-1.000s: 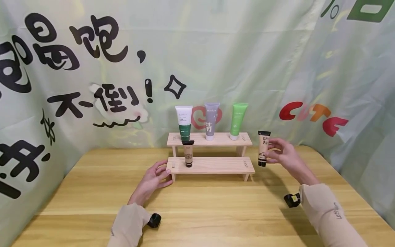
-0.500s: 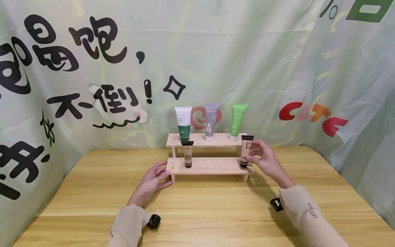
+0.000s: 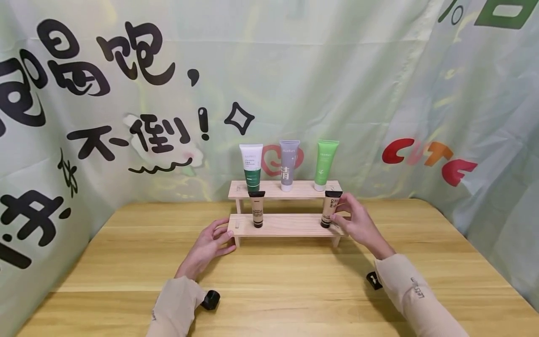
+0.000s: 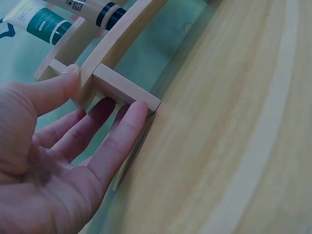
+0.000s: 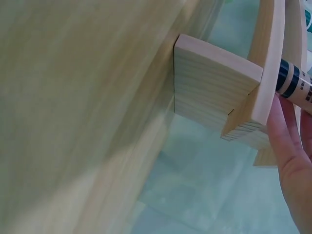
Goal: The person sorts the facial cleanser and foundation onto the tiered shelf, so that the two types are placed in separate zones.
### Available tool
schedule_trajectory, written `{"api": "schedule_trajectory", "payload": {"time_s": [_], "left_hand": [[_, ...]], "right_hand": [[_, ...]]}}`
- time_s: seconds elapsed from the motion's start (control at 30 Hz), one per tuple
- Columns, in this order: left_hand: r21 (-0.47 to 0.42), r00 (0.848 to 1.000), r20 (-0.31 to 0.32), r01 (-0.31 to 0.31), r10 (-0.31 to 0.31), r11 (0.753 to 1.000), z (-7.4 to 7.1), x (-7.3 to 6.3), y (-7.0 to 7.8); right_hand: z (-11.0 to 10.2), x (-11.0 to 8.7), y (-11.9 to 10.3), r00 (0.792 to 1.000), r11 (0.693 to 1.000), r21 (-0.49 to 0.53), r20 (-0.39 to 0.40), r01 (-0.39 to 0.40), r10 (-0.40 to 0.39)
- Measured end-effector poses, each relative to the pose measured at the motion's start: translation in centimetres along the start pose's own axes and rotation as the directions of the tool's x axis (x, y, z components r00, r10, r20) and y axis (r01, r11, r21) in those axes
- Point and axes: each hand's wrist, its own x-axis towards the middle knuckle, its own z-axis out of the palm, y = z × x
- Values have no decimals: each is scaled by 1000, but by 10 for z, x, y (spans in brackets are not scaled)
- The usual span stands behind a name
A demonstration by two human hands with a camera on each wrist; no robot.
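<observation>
A two-tier wooden display stand (image 3: 290, 224) stands on the table. My left hand (image 3: 209, 243) holds its left end; in the left wrist view the thumb (image 4: 73, 73) lies at the lower board's edge and the fingertips (image 4: 139, 108) meet the leg. My right hand (image 3: 358, 222) pinches a beige squeeze tube (image 3: 330, 210) with black cap and black top edge, upright at the right end of the lower board. In the right wrist view the tube's cap end (image 5: 287, 80) is right at the board. A similar beige tube (image 3: 258, 210) stands at the lower left.
On the upper board stand a white-and-green tube (image 3: 251, 164), a grey-purple tube (image 3: 288, 164) and a green tube (image 3: 326, 164). A printed cloth (image 3: 337, 84) hangs behind and beside the wooden table (image 3: 286, 290).
My right hand has carried the beige tube leftward from beside the stand to over its lower board, then a little further left. My left hand has stayed at the stand's left end.
</observation>
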Motion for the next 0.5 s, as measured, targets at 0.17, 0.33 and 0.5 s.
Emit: {"api": "schedule_trajectory", "payload": {"time_s": [0.17,0.33,0.5], "left_hand": [[11,1000,-9,6,-6,1000,-2,1,0],[61,1000,-25,-1,2,998,-4,-1,1],[300,991,-18,-122,133,946,-8,-8,13]], "right_hand": [[1,1,-2,1000,1000,6,7,-11,11],[1,-1,-4,999,999,28,39,-23,22],[-11,-13,-1,999,999,-34,33,-12,13]]}}
